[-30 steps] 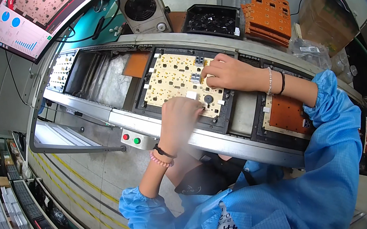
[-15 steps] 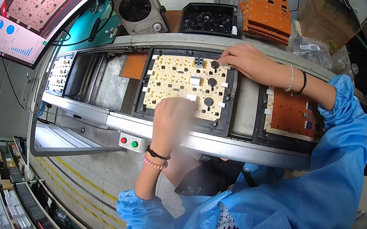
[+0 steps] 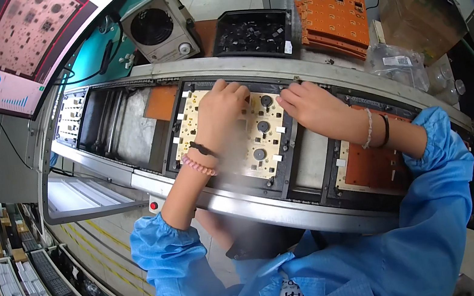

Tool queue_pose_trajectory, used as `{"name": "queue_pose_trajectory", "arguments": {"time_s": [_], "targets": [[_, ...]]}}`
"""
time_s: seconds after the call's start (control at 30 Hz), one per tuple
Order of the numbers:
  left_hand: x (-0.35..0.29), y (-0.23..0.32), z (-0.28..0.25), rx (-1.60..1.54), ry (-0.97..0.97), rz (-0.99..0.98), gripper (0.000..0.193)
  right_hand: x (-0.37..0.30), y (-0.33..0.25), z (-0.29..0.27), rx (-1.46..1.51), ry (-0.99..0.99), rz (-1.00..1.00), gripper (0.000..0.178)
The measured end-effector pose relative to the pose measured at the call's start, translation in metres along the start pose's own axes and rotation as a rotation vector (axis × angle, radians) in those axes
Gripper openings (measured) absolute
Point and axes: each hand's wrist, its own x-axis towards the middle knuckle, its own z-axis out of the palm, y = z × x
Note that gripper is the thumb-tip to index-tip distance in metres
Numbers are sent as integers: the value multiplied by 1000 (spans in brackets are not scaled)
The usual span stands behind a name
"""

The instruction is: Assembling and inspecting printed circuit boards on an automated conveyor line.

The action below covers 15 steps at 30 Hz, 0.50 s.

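my left hand (image 3: 220, 110) fingers press flat and right hand (image 3: 311, 109) fingers curl on the pale circuit board (image 3: 235, 133); it looks stiff, light, fragile, best gripped by its edges.

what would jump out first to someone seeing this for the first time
Both hands rest on a pale circuit board in a black carrier at the middle of the conveyor: the left hand on its upper left, the right hand at its upper right edge. Behind, a stack of orange boards stands out.

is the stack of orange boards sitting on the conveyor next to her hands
No, the stack of orange boards lies on the surface behind the conveyor, beside the black parts tray, well away from both hands.
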Motion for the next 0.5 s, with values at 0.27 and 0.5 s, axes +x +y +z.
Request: {"name": "queue_pose_trajectory", "arguments": {"time_s": [0.27,0.5], "targets": [[-23,5,0,-24,160,30,26,11,13,-2,132,94,-35,28],[-39,28,-21,-43,-80,-21,20,-14,-34,-13,63,70,-144,33]]}}
